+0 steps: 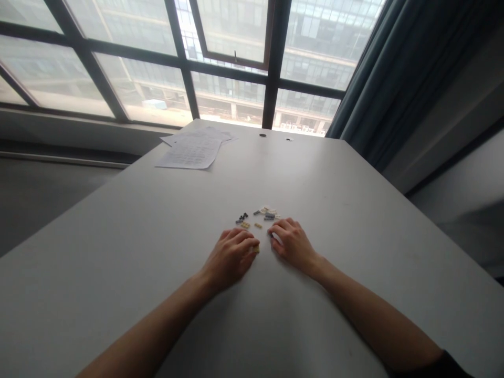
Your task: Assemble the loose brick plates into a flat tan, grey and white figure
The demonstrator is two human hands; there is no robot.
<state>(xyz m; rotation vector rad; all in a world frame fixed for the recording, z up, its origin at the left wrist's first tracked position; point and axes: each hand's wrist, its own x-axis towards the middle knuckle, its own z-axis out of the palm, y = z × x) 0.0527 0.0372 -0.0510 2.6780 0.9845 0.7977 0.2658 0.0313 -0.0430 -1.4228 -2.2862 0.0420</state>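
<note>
My left hand [235, 254] rests on the white table with its thumb and fingers closed on a small yellow piece [256, 248]. To the right, my right hand [290, 242] has its fingers curled, with a small dark piece [271, 234] at the fingertips. Just beyond the hands lie loose small pieces: black ones [243, 216], a yellow one [245, 224] beside a grey one [239, 221], a single tan piece [258, 226], and a group of white pieces [271, 211] with grey pieces [269, 216] among them.
The white table [157, 226] stretches away to the windows. Printed sheets of paper [192, 152] lie at its far left. Two small round fittings, one dark [262, 135] and one white [289, 139], are near the far edge. A dark curtain [378, 89] hangs at the right.
</note>
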